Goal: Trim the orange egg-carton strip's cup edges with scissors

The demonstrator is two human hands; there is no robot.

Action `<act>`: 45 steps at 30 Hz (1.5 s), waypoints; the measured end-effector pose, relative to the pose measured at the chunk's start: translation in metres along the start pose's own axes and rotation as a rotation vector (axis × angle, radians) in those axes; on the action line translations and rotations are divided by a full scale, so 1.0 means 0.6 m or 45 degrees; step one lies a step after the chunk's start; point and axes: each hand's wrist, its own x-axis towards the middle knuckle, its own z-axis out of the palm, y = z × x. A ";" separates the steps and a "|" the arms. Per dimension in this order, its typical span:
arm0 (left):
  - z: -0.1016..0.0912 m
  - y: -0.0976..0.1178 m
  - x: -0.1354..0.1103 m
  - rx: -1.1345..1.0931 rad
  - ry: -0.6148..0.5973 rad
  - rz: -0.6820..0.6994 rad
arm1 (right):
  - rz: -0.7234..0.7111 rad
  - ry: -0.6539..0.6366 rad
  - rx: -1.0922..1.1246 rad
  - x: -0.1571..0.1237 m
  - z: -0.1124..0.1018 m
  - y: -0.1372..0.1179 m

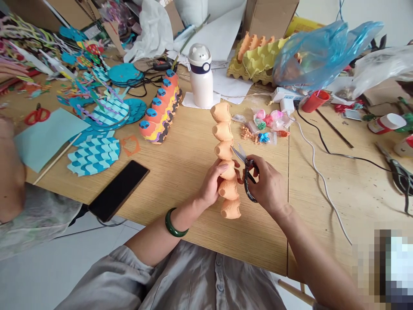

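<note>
My left hand (215, 183) is wrapped round an orange strip of egg carton (222, 130), gripping it a little below its middle. The strip has several cups in a row and is held lengthwise away from me over the table. In my right hand (267, 183) is a pair of scissors (248, 172) with black handles. The blade tips touch or nearly touch the strip's right edge, above my left fingers; whether they cut into it I cannot tell. Beyond my left hand lies a painted egg-carton caterpillar (161, 107) with blue spots.
A black phone (119, 190) lies at the table's near edge. A white bottle (201, 82) stands behind the strip, with small bags of coloured clay (271, 122) to its right. Cables (318, 165) cross the right side. Another person's arm (11, 172) is at the left.
</note>
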 end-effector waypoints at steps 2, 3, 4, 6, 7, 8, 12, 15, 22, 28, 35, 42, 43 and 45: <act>0.001 -0.004 -0.001 -0.006 0.007 0.013 | -0.093 -0.013 -0.043 0.005 0.004 -0.001; 0.001 -0.005 -0.001 -0.022 0.008 0.017 | -0.124 -0.026 -0.066 0.006 0.005 -0.001; 0.003 -0.006 -0.002 -0.041 0.003 0.019 | -0.149 -0.043 -0.094 0.007 0.007 0.000; 0.005 -0.006 -0.002 -0.072 -0.009 0.009 | -0.185 -0.078 -0.159 0.008 0.009 0.002; 0.006 -0.006 -0.003 -0.080 -0.007 0.000 | -0.200 -0.090 -0.194 0.008 0.008 0.003; 0.007 -0.006 -0.003 -0.080 0.006 -0.006 | -0.213 -0.102 -0.230 0.008 0.008 0.004; 0.007 -0.007 -0.002 -0.026 0.091 0.039 | -0.254 -0.147 -0.310 0.008 0.003 0.008; 0.004 -0.011 -0.001 0.030 0.119 0.067 | -0.295 -0.180 -0.338 0.008 0.002 0.009; -0.003 -0.016 -0.002 0.168 0.126 0.118 | -0.352 -0.161 -0.532 0.008 -0.002 0.007; -0.003 -0.019 -0.002 0.185 0.099 0.078 | -0.390 -0.240 -0.534 0.015 0.005 0.023; -0.006 -0.021 -0.005 0.228 0.113 0.086 | -0.356 -0.326 -0.594 0.020 0.001 0.031; 0.003 -0.018 0.000 0.230 0.235 0.100 | -0.223 -0.284 -0.419 0.020 0.004 0.029; 0.004 -0.018 0.001 0.227 0.244 0.101 | -0.198 -0.267 -0.375 0.021 0.005 0.028; 0.005 -0.017 0.002 0.239 0.241 0.126 | -0.174 -0.216 -0.331 0.023 0.005 0.026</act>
